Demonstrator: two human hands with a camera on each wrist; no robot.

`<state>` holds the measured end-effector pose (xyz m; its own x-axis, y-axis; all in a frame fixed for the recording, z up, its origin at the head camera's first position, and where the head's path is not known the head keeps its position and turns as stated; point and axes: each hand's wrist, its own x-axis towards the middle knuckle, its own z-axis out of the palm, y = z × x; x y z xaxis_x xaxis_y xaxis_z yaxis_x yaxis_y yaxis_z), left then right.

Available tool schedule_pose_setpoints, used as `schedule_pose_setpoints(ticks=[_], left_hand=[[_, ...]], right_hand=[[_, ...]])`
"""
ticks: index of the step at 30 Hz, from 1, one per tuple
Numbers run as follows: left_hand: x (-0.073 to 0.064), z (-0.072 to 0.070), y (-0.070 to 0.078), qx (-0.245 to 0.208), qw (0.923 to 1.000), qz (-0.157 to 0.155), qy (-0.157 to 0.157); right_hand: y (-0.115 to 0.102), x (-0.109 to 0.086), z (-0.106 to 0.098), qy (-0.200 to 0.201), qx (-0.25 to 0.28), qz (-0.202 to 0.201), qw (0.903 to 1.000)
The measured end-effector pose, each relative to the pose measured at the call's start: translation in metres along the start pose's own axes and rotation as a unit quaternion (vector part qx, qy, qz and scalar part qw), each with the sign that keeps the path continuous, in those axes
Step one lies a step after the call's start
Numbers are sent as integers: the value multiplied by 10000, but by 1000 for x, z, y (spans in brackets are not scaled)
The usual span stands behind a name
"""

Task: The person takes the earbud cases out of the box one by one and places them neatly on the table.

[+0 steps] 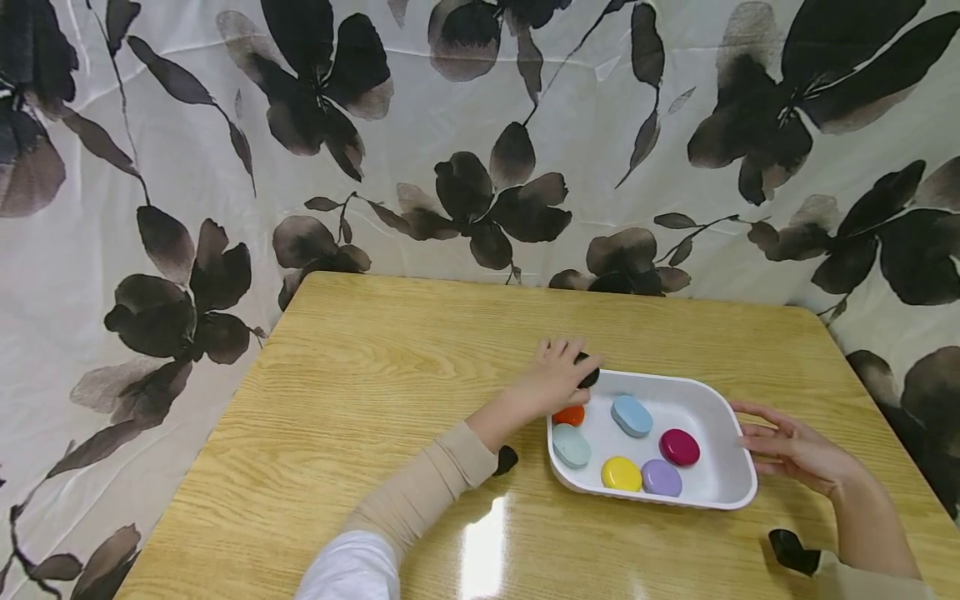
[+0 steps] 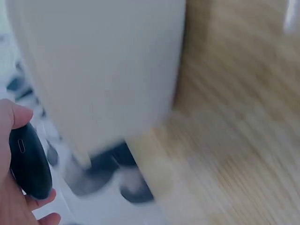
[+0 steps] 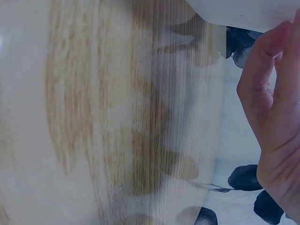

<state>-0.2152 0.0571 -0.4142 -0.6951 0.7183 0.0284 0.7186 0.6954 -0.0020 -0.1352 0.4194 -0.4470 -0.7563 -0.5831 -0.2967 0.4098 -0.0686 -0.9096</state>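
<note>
My left hand point(image 1: 553, 379) holds a smooth black oval case point(image 1: 587, 371) over the back left corner of a white tray point(image 1: 716, 417). In the left wrist view the black case point(image 2: 30, 161) shows a small slot outline, between thumb and fingers. Inside the tray lie smooth rounded pieces: an orange one point(image 1: 572, 415) partly below the hand, a pale green one point(image 1: 572, 446), a light blue oval point(image 1: 632, 416), a crimson one point(image 1: 680, 447), a yellow one point(image 1: 622, 474) and a purple one point(image 1: 662, 478). My right hand point(image 1: 806, 450) touches the tray's right end with extended fingers.
The tray stands on a wooden table point(image 1: 360, 400), right of its middle. A floral cloth point(image 1: 480, 125) hangs behind the table. Black wrist devices point(image 1: 506, 461) sit at both sleeves. Bright glare lies on the wood in front of the tray.
</note>
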Motion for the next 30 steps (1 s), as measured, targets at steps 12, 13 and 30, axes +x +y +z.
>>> schedule_pose_setpoints(ticks=[12,13,30], left_hand=[[-7,46,-59,-202,9922,-1196,-304],[-8,49,-60,-188,9919,-1210,-352],[-2,60,-68,-327,9846,-1392,-1001]], right_hand=[[4,-1,-2,-2,-55,32,10000],[4,-1,-2,-7,-58,37,10000],[1,-2,-1,-1,-68,50,10000]])
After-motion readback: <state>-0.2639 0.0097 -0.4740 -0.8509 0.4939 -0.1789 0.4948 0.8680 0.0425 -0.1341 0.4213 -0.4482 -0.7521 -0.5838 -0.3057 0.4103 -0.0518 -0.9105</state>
